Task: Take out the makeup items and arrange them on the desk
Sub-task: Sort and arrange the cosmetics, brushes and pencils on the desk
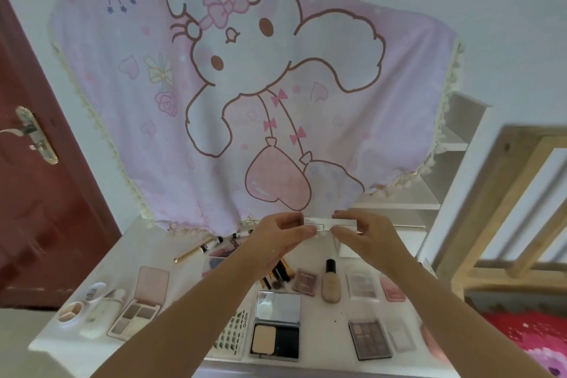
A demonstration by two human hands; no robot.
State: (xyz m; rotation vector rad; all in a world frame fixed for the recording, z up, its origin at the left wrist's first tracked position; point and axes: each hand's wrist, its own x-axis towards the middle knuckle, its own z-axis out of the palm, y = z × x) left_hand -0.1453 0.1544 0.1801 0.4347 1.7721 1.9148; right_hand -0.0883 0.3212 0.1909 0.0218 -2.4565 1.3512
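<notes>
Both hands are up above the far end of the white bench (153,258). The left hand (283,235) and the right hand (363,235) each pinch one end of a small flat silver case (329,223). Fingers lie on top and thumbs sit under it. The case is level and held in the air, in front of the bottom edge of a pink cartoon cloth (245,86) that hangs behind the bench.

Many makeup things lie on the bench under the arms. At 6 o'clock from the case is an open powder compact (276,325) with its mirror lid tipped up. Just at its 9 o'clock side lies a sheet of stickers (234,331). A bottle of skin-colored liquid (330,282) lies at 6 o'clock, nearer the hands, with its black cap pointing away. Beside it at 9 o'clock is a small brown palette (304,282), then a bunch of brushes (277,275). A dark eyeshadow palette (369,338) lies at 5 o'clock. At 8 o'clock lies an open pink palette (139,304), with a pale bottle (104,313) and a round open pot (72,310) next to it. A thin gold pen (193,250) lies at 9 o'clock.

A dark red door (36,193) is far off at 9 o'clock.
</notes>
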